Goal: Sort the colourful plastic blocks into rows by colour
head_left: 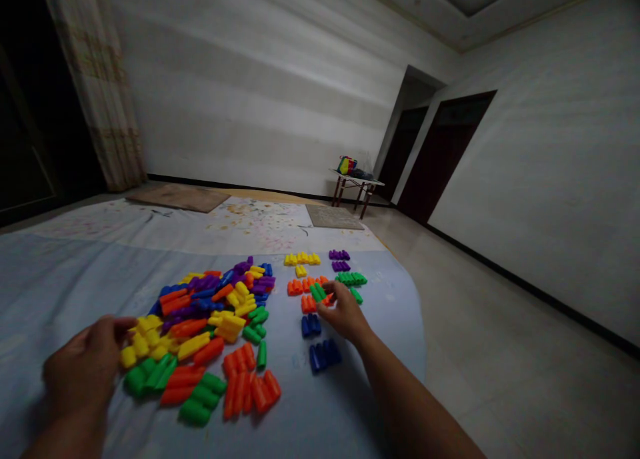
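Note:
My right hand (344,309) is above the sorted rows, its fingers pinched on a small green plastic block (318,292). Beneath and beside it lie rows of orange blocks (300,286), with dark blue blocks (325,355) nearer me. Green blocks (351,279) line up just past the fingertips. At the left edge of a mixed pile of coloured blocks (200,305), my left hand (85,365) has a finger stretched toward the yellow blocks (147,339). That hand looks open; whether it touches them is blurred. Loose orange blocks (245,385) and green blocks (203,399) lie at the pile's front.
Yellow rows (302,259) and purple rows (340,255) sit farther back on the cloth-covered table (390,299). Two flat boards, a brown one (180,197) and a grey one (334,217), lie at the far side. A small table (357,177) with a colourful bag stands beyond.

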A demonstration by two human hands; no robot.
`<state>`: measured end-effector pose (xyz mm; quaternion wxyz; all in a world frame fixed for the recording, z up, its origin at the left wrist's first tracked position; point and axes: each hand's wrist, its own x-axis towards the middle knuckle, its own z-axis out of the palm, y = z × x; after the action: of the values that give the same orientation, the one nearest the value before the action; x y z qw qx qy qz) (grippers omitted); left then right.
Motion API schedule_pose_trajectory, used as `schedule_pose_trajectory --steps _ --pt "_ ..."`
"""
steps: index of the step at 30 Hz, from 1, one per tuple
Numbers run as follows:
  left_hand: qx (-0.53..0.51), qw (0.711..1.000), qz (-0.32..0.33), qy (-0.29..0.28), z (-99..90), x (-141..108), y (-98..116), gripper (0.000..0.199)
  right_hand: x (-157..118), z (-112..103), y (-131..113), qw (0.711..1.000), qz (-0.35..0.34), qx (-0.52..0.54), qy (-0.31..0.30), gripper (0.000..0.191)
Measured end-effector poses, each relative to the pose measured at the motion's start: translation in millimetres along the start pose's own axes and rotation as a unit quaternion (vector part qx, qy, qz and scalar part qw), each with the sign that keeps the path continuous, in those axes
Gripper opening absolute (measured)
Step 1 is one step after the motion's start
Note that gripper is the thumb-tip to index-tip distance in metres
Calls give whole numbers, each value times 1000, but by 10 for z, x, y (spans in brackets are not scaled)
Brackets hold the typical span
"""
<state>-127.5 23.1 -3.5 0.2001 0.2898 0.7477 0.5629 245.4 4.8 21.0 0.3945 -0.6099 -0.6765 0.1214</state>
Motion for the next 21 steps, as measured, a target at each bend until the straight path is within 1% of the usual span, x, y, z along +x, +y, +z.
schedule_pose_trajectory --steps 3,4,6,8,10,12,18,21 --pt "-6 1000 7 1 17 18 -28 31 41 -328 463 994 56 -38 84 33" --pt "-4 1000 11 3 22 26 -43 31 47 -425 608 991 78 -54 96 35" --pt "-1 1000 20 6 31 45 -84 30 49 -578 848 985 125 -81 91 37" --pt "-4 1000 28 5 37 69 -129 29 41 -661 1007 979 160 -99 82 36" --pt "-5 999 38 1 38 84 -152 29 34 -682 1097 976 175 -101 77 33" --pt "-3 999 39 0 30 68 -128 28 35 -662 1146 977 178 -94 67 30" --pt "1 1000 16 -2 -14 -100 100 27 48 -583 1283 984 166 -61 32 25" --pt "1 1000 15 -6 -30 -120 138 28 36 -584 1332 985 162 -55 31 27"
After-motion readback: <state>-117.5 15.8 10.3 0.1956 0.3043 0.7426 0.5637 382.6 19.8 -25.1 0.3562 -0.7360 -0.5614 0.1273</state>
